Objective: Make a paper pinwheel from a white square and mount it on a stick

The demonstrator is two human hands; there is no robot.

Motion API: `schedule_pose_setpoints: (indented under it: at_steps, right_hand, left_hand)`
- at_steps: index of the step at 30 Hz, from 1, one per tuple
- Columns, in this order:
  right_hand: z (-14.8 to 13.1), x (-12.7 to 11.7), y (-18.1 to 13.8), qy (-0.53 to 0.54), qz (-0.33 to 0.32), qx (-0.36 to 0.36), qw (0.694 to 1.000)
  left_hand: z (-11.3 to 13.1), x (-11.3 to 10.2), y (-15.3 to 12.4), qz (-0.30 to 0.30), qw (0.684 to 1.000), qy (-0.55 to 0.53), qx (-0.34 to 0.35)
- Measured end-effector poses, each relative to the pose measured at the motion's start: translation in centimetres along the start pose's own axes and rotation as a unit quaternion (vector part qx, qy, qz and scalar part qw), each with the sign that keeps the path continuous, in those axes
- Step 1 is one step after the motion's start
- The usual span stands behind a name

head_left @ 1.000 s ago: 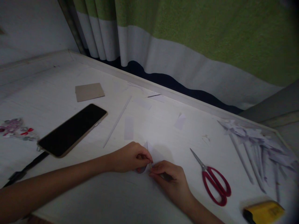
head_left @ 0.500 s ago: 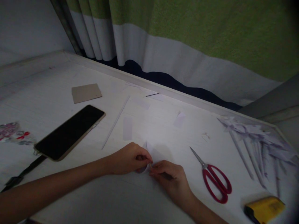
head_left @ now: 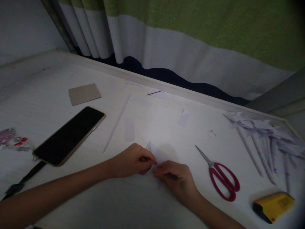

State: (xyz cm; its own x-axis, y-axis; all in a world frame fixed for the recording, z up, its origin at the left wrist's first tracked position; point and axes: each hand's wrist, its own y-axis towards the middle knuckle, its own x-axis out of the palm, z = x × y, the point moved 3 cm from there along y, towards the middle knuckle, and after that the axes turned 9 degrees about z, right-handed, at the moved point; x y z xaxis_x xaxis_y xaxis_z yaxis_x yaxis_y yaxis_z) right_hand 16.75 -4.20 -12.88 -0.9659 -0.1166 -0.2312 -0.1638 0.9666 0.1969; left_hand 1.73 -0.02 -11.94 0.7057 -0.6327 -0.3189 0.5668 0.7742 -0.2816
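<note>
I hold a small, thin, pale sliver, material indeterminate, mostly concealed, toward six o'clock in my view. At its twelve o'clock: white, pointed paper, partly covered.

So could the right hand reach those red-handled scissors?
Probably yes: the scissors lie beside the right hand with nothing visible between them, though that hand looks busy pinching a small piece.

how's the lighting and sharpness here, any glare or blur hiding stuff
Head view: dim overall, a bright patch washing the white tabletop; head view: soft shadow just beyond the right hand; head view: top right corner darkened; head view: small piece between the right and left hand too indistinct to identify, scissors readable.
</note>
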Motion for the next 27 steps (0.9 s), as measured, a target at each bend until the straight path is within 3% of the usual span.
schedule_pose_setpoints:
  at_steps: [13, 27]
  right_hand:
    - [-0.1, -0.1, 0.2, -0.028, -0.002, -0.003, 1.0]
    - [-1.0, -0.2, 0.2, -0.049, -0.025, -0.021, 0.998]
  left_hand:
    - [0.0, -0.2, 0.1, -0.039, 0.998, -0.037, -0.035]
    - [-0.1, -0.7, -0.2, -0.033, 0.997, -0.054, -0.041]
